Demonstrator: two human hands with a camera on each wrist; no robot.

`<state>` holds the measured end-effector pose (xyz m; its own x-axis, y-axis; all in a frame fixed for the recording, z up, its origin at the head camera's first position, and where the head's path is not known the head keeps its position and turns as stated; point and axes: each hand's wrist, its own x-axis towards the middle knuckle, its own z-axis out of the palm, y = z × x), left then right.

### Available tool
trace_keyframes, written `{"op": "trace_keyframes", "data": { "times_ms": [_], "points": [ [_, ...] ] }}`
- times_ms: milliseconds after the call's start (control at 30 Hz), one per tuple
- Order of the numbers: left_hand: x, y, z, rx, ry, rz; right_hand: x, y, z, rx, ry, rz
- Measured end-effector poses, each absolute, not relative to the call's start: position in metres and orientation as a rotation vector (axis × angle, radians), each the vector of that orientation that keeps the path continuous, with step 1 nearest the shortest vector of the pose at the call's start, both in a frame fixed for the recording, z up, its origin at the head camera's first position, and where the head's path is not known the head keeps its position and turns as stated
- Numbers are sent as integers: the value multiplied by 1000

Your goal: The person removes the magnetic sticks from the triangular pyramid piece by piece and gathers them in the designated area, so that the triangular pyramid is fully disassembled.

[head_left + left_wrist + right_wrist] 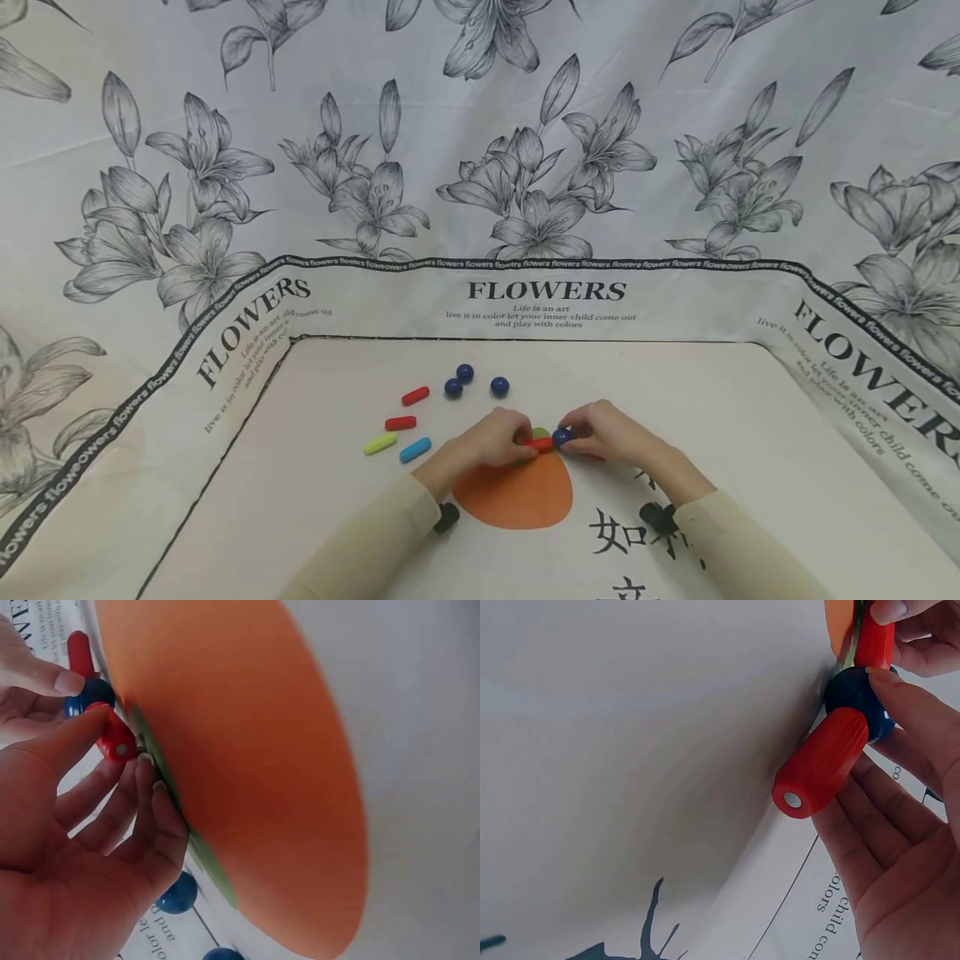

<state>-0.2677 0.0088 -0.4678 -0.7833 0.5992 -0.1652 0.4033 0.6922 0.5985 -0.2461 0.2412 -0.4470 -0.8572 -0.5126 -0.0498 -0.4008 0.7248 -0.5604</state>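
Observation:
Between thumb and fingers, my left hand [497,437] pinches a red rod [118,744] with a small silvery spot on its end. My right hand [606,433] pinches a dark blue ball [849,694]. The left hand's rod meets this ball end-on in the right wrist view. A second red rod [821,766] joins the ball on the other side and points away, its silvery end facing the right wrist camera. Fingers partly cover the ball and the left rod in the head view. Both hands are close together just above the cloth.
Left of the hands lie two red rods [416,396] [401,423], a yellow-green rod [380,443] and a light blue rod [416,450]. Three blue balls [465,372] sit farther back. An orange printed shape [513,497] and black characters [618,533] mark the white table cover [300,500].

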Motion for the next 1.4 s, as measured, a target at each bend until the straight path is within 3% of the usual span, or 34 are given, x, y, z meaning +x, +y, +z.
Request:
{"op": "trace_keyframes", "data": {
  "times_ms": [867,1400],
  "points": [
    [-266,8,-466,548,2609,864,-248,239,-449,-624,2749,-815],
    [-266,-100,-436,547,2807,966,-249,239,-454,-647,2750,-836]
  ]
}}
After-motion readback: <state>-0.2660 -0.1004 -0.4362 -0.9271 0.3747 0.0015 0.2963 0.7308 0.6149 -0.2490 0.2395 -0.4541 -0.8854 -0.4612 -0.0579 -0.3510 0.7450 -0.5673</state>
